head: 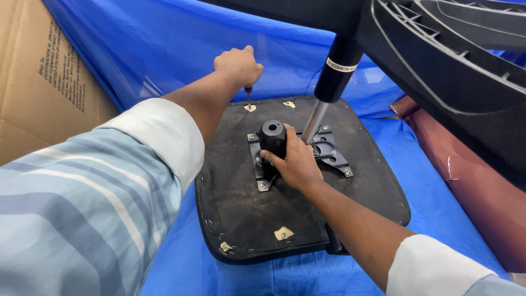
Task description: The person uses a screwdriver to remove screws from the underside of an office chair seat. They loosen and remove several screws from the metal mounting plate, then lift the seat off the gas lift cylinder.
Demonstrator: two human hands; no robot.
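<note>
From the head camera, an upturned chair seat [307, 219] lies flat on a crinkled blue plastic sheet [181, 44]. Its underside is covered in dusty black fabric, stapled along a rounded edge, with small tan patches where screw holes show through. A black metal mounting plate [334, 156], stamped and flanged, is bolted near the middle of the seat with silver bolts at its corners. A thick black knob [272, 137], cylindrical and matte, stands on the plate. A gas lift cylinder [329, 93] rises at a slant from the plate, its chrome rod below and its glossy black tube above with a white label band.

A ribbed black plastic chair base [455, 66] hangs over the top right and hides part of the sheet behind it. A brown cardboard box [38, 87] stands at the left, and a maroon padded piece [476, 181] lies at the right, just beside the seat.

The left hand [238, 66] is closed in a fist around the handle of a screwdriver [248, 97], held upright with its tip on a tan patch at the seat's far edge. The right hand [296, 161] rests on the plate, fingers curled against the knob's base, just beside the chrome rod.
</note>
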